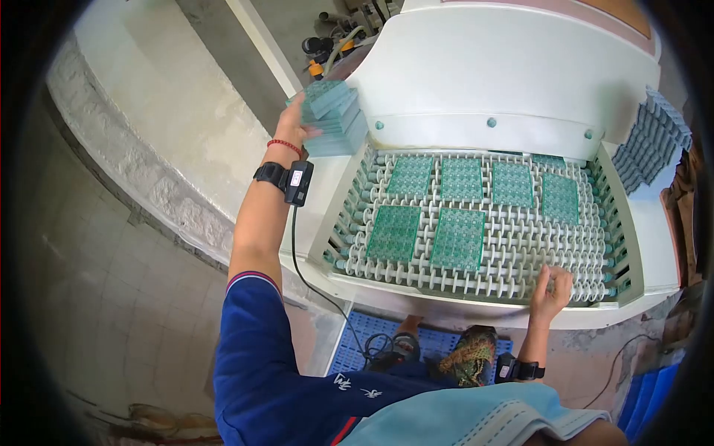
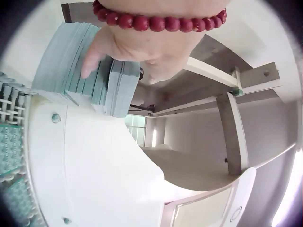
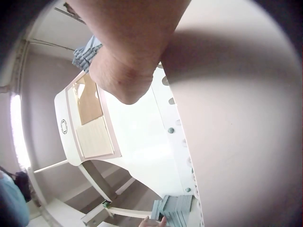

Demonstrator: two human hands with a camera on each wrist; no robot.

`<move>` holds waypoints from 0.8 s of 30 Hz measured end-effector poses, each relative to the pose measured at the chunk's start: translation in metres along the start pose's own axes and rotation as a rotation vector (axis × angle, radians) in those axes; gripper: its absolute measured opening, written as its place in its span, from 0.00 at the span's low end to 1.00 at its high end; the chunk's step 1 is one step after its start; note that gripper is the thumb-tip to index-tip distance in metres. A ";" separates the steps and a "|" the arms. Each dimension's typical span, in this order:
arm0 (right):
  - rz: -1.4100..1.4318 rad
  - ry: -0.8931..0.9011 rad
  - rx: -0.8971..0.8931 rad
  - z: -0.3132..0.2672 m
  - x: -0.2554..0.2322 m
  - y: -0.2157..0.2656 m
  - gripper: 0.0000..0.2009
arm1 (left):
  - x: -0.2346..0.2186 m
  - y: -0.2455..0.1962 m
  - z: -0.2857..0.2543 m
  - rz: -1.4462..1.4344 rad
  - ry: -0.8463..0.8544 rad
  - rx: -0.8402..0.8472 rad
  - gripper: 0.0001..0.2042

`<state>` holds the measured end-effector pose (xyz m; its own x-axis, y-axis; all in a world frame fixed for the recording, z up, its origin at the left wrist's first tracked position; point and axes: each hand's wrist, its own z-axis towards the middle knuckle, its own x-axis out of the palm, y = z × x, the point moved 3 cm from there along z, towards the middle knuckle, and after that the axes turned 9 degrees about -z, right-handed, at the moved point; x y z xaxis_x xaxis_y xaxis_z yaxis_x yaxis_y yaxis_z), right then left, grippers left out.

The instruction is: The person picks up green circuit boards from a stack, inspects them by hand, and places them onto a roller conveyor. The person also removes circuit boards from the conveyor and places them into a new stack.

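My left hand (image 1: 295,128) reaches up to the machine's left shoulder and grips a thick stack of green circuit boards (image 1: 335,119). In the left wrist view the thumb (image 2: 90,61) lies across the edges of the stack (image 2: 61,66). My right hand (image 1: 552,286) rests on the white conveyor rollers (image 1: 513,256) at the front right, fingers bent, with no board under it. Several green boards lie flat on the rollers, the nearest two (image 1: 459,238) at the front middle. The right wrist view shows only the heel of that hand (image 3: 128,71) and the far stack (image 3: 173,210).
The white machine hood (image 1: 491,74) covers the back of the conveyor. A second stack of boards (image 1: 654,137) leans on the right ledge. A blue plastic pallet (image 1: 372,334) lies on the floor below. A concrete ledge (image 1: 149,149) runs along the left.
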<state>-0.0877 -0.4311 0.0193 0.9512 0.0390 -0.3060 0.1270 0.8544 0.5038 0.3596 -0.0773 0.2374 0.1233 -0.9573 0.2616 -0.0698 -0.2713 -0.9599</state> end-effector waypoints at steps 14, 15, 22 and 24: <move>0.002 -0.026 0.040 -0.002 0.000 -0.004 0.06 | 0.019 0.011 -0.004 -0.168 0.154 -0.096 0.25; 0.005 -0.030 0.041 -0.002 -0.001 -0.004 0.06 | 0.018 0.011 -0.003 -0.190 0.187 -0.093 0.26; 0.004 -0.045 0.038 -0.002 0.000 -0.005 0.06 | 0.016 0.019 0.012 -0.244 0.077 -0.016 0.19; 0.017 -0.053 0.041 0.000 -0.001 -0.004 0.07 | 0.016 0.022 0.010 -0.302 0.045 -0.014 0.15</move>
<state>-0.0897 -0.4342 0.0173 0.9667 0.0247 -0.2549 0.1214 0.8320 0.5412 0.3696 -0.0979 0.2191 0.0963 -0.8366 0.5392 -0.0509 -0.5452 -0.8368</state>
